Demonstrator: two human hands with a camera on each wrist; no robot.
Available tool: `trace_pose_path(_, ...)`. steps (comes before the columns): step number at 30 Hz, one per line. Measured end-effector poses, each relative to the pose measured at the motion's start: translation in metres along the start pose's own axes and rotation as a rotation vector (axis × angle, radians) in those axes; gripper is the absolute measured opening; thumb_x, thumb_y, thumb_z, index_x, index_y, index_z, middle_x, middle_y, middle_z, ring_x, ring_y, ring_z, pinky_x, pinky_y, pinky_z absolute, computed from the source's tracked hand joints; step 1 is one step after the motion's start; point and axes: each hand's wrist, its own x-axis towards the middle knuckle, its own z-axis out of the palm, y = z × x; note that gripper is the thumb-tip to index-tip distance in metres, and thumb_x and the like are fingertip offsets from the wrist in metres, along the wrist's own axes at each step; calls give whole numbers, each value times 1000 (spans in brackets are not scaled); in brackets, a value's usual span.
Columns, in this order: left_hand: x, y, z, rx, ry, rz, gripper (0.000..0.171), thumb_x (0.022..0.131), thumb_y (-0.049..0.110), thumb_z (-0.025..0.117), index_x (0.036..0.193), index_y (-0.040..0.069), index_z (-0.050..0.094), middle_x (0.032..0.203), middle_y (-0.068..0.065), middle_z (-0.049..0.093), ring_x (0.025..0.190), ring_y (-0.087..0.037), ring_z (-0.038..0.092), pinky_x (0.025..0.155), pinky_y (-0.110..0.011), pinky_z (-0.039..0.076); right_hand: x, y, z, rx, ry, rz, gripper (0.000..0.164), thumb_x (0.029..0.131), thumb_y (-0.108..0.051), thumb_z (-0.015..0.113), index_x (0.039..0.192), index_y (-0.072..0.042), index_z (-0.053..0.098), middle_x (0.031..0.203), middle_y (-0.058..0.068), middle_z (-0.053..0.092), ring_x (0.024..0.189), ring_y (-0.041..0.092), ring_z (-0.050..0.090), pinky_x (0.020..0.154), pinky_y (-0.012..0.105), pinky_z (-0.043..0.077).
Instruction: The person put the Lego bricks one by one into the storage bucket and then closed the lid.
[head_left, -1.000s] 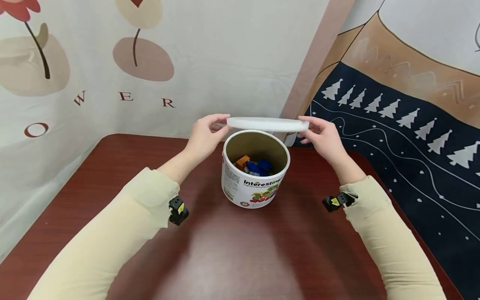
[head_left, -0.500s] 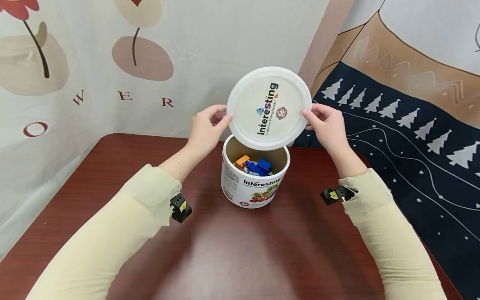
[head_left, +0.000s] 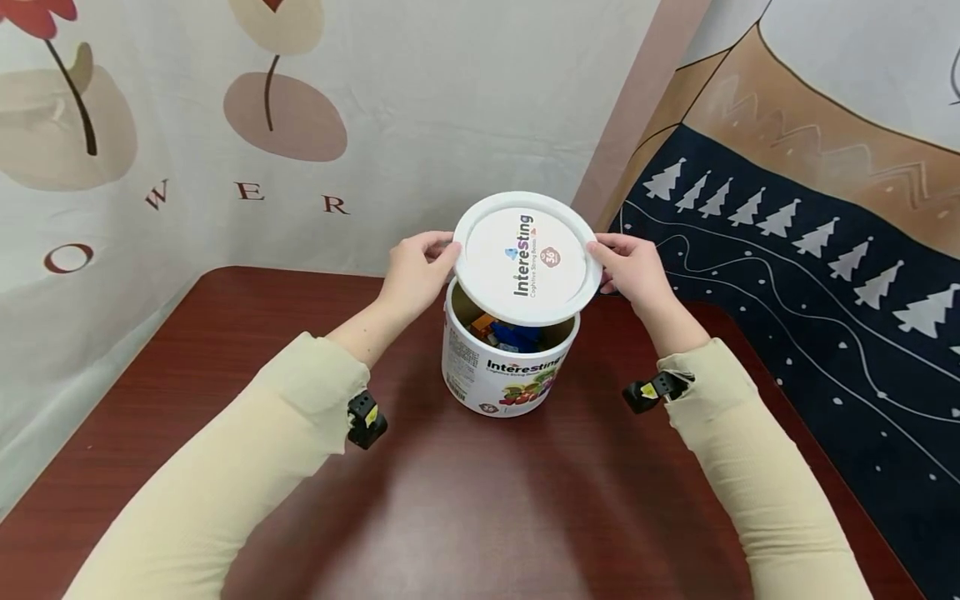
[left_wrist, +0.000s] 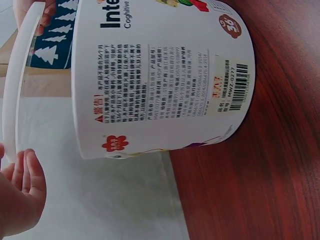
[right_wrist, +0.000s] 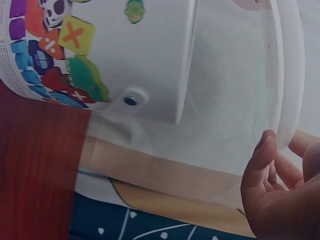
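Observation:
A round white lid (head_left: 491, 258) printed "Interesting" is held by both hands above a white bucket (head_left: 461, 367). At its left edge my left hand (head_left: 414, 271) pinches the rim between thumb and fingers; my right hand (head_left: 636, 268) pinches the opposite edge. Both wrist views show a gap between lid and bucket mouth. Inside the bucket, an orange block (head_left: 482, 324) and blue blocks (head_left: 516, 337) show below the lid's near edge; the rest of the contents is hidden. The left wrist view shows the bucket's printed label (left_wrist: 165, 85) and the lid edge (left_wrist: 20, 85).
The bucket stands on a dark red-brown table (head_left: 480, 500) towards its far edge. Behind it hangs a pale printed cloth (head_left: 420, 100), and to the right a dark cloth with white trees (head_left: 787, 275). A small black camera (head_left: 366, 420) sits on the left wrist.
The lid went from edge-on to tilted up with its printed face towards me, then came down and flatter over the bucket. Both hands moved with it, the right one inward.

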Motion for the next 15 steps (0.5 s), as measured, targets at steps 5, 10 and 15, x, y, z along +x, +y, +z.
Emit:
trace_pose_path(5,0,-9,2,45,-21,-45,38,97,26,49,127,5,57,116,-14,63,108,-25,59,92,-38,51,2,8,6,-9,-62,72,39,97,-29,49,129,-9,57,85,3,59,59,10,53,55,17,50)
trace_pose_path(10,-3,-16,4,91,-84,-94,40,97,26,46,129,5,55,127,-13,59,118,-26,54,99,-41,46,5,18,11,-8,-116,121,39,97,-27,49,130,-7,55,90,7,58,56,8,54,56,17,51)
trace_pose_path(15,-7,-21,6,124,-116,-116,40,97,26,45,130,4,54,127,-14,59,116,-27,55,98,-41,47,6,27,16,-36,-165,137,39,97,-26,50,130,-6,55,92,9,59,56,8,54,56,18,52)
